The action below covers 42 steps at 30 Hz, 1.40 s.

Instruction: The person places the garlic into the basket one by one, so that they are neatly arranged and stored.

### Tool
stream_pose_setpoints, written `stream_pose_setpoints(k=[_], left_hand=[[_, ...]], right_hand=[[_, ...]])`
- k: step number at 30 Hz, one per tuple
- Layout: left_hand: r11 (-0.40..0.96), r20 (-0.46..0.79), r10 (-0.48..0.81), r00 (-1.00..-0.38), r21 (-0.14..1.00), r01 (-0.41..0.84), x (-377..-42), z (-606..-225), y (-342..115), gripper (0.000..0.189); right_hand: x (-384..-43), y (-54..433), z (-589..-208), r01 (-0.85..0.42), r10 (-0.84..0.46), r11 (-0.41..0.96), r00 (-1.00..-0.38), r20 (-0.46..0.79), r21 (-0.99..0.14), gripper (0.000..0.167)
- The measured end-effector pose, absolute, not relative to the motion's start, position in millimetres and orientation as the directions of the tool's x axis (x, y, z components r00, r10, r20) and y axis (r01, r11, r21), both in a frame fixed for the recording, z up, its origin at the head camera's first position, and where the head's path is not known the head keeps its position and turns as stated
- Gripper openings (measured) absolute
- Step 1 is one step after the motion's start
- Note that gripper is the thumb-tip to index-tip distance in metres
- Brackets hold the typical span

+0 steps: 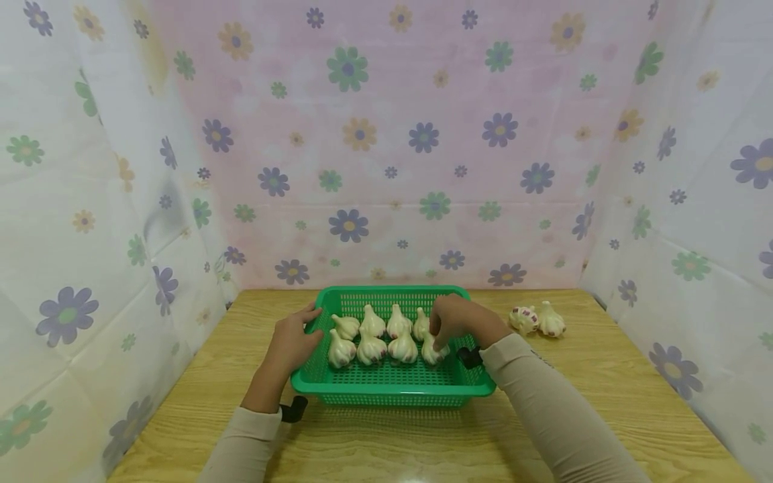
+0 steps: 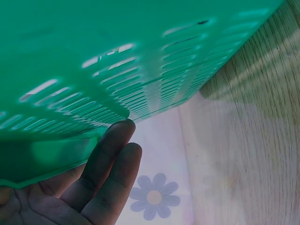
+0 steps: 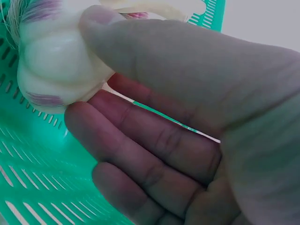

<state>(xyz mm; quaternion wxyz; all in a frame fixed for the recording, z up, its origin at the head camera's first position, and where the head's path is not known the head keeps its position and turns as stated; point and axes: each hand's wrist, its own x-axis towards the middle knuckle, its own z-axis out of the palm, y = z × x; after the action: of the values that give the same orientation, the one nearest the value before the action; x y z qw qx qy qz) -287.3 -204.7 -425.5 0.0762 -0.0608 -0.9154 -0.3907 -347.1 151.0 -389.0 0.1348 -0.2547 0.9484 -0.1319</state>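
No words, labels, brand names, numbers or signs can be read in the head view or either wrist view, and the one small dark marking (image 1: 541, 359) that may be lettering, along the right sleeve (image 1: 555, 409) near its cuff (image 1: 502, 350), is too small to make out.
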Motion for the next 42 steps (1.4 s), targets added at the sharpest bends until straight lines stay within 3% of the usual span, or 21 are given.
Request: stream_pose_setpoints(k=[5, 11, 16, 22, 27, 32, 35, 42], left_hand=[[0.687, 0.189, 0.051, -0.981, 0.706, 0.172, -287, -426, -205, 0.054], [0.696, 0.196, 0.054, -0.979, 0.695, 0.178, -290, -427, -205, 0.054], [0.694, 0.201, 0.052, -0.978, 0.697, 0.181, -290, -426, -204, 0.054], [0.694, 0.184, 0.054, -0.981, 0.7, 0.169, -289, -425, -204, 0.054], [0.69, 0.182, 0.05, -0.982, 0.704, 0.165, -288, -426, -203, 0.054], [0.687, 0.177, 0.046, -0.983, 0.709, 0.16, -288, -427, -204, 0.054], [0.686, 0.175, 0.047, -0.983, 0.71, 0.159, -288, -427, -204, 0.054], [0.687, 0.185, 0.05, -0.981, 0.707, 0.168, -290, -427, -204, 0.054]], right_hand=[[-347, 150, -389, -0.462, -0.535, 0.826, -0.823, -0.191, -0.324, 0.055], [-346, 150, -386, -0.465, -0.533, 0.831, -0.823, -0.196, -0.306, 0.049], [-345, 151, -382, -0.468, -0.54, 0.824, -0.82, -0.191, -0.32, 0.022], [-344, 153, -381, -0.465, -0.547, 0.816, -0.814, -0.195, -0.345, 0.039], [-343, 155, -378, -0.46, -0.546, 0.808, -0.819, -0.176, -0.368, 0.036], [-343, 158, -374, -0.431, -0.522, 0.817, -0.836, -0.172, -0.382, 0.012], [-345, 161, -372, -0.407, -0.502, 0.825, -0.847, -0.176, -0.392, 0.028], [-350, 173, -361, -0.452, -0.541, 0.782, -0.834, -0.11, -0.428, 0.035]])
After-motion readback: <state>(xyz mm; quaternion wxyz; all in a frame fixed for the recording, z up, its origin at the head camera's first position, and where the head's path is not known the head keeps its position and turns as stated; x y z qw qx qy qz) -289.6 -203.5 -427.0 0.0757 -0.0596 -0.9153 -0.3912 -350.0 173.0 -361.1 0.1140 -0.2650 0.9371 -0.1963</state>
